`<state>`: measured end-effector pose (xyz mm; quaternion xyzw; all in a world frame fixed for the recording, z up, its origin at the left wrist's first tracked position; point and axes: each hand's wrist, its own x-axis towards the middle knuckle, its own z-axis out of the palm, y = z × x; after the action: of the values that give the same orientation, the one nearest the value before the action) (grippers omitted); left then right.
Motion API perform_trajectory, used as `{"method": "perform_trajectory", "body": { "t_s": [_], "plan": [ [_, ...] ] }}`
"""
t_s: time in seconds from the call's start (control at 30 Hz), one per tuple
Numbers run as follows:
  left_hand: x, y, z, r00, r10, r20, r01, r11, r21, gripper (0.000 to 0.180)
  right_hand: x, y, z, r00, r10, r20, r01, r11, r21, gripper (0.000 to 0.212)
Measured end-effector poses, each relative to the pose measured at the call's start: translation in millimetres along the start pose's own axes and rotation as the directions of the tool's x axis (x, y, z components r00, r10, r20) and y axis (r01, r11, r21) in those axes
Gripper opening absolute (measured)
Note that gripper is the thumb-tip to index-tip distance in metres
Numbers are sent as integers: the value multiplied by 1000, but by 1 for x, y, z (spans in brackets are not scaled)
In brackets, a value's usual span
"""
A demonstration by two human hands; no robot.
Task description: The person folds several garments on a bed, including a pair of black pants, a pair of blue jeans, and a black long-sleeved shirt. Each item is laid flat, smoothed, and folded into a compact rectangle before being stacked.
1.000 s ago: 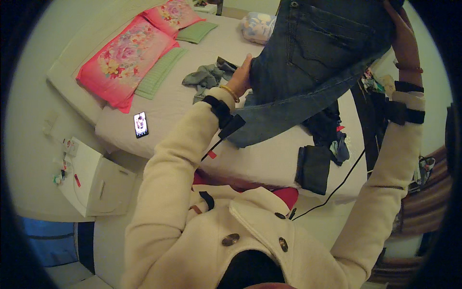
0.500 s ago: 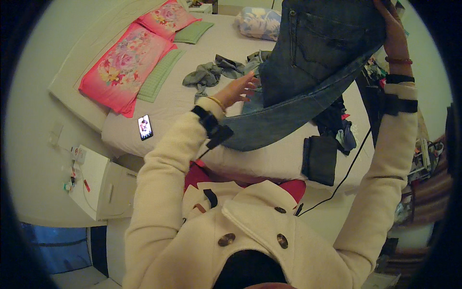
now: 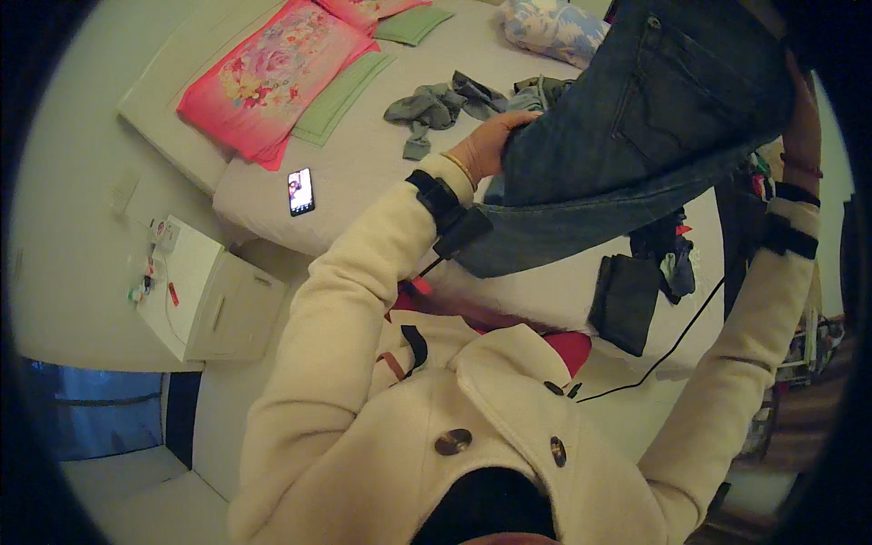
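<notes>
A pair of dark blue jeans (image 3: 663, 136) hangs folded in the air above the bed, with a stitched back pocket facing up. My left hand (image 3: 495, 145) is closed on the left edge of the jeans, its fingers partly hidden by the cloth. At the far right my right hand (image 3: 801, 113) grips their other edge, and shadow covers its fingertips. Beyond my left hand, crumpled grey-green clothing (image 3: 427, 109) lies on the bed. Below the jeans, a folded dark garment (image 3: 625, 304) rests near the bed's front edge.
A lit phone (image 3: 301, 192) lies on the bed (image 3: 263, 204). Pink floral pillows (image 3: 272, 77) and green ones (image 3: 341, 98) are at the far left. A white nightstand (image 3: 232, 313) stands left of the bed. A black cable (image 3: 668, 350) runs along the right side.
My left hand has moved from open beside the jeans to a hold on their left edge. The jeans and my right hand have shifted right and slightly down in view.
</notes>
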<state>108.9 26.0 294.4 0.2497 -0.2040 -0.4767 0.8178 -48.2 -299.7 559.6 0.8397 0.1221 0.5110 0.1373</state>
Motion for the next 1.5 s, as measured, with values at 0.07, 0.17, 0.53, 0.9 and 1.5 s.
{"method": "perform_trajectory", "body": {
  "t_s": [0.07,0.17,0.53,0.9,1.5],
  "plan": [
    [-6,16,5,981,157,-113,-157,988,3,19,-5,2,1,998,38,42,-37,999,-13,54],
    [-2,54,21,827,543,-146,-514,835,198,19,-10,7,-7,934,323,154,-341,933,116,54],
    [15,58,28,512,845,-152,-597,477,645,39,-38,17,-20,958,239,161,-258,960,111,43],
    [-5,11,18,923,343,173,-268,253,929,40,-51,5,-7,732,606,312,-639,451,623,33],
    [-19,46,-1,902,342,263,-218,-165,962,32,-55,17,-9,724,431,539,-689,494,530,42]
  ]
}}
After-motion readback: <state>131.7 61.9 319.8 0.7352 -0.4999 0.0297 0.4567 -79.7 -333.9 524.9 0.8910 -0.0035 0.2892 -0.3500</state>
